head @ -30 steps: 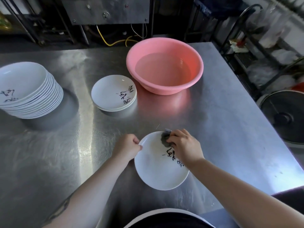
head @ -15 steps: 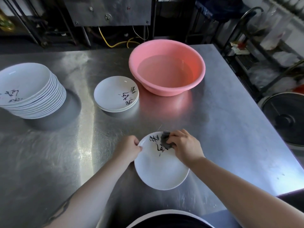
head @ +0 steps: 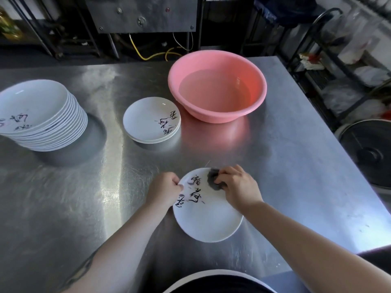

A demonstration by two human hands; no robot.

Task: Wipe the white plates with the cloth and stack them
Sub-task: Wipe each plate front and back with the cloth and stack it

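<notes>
**Head view: a plate held and wiped on the steel table**

Head view showed a white plate (head: 208, 216) lying on the steel table (head: 296, 166), close to the person's body and between the two hands. Black brush-written characters ran across its far and left part. The left hand (head: 164, 191) was curled shut on the plate's left rim, thumb and fingers pinching the edge. The right hand (head: 238, 188) rested on the far right part of the plate, its fingers bunched around a small dark grey cloth (head: 213, 179) and pressing it against the plate's surface near the far rim. Only part of the cloth showed, poking out to the left of the fingers.

Beyond the left hand, further out on the table, sat a short stack of plates (head: 151, 120) of the same kind, only a few high, the top one showing black characters on its right side. Just to the right of that stack, and straight out beyond the right hand, stood a pink basin (head: 218, 85) holding clear water. Well off to the left of the left hand rose a tall stack of plates (head: 40, 115), many high and leaning a little, partly cut by the frame edge, with characters on the top plate.

Both forearms were bare; a dark mark showed on the left one near the bottom of the frame.
</notes>
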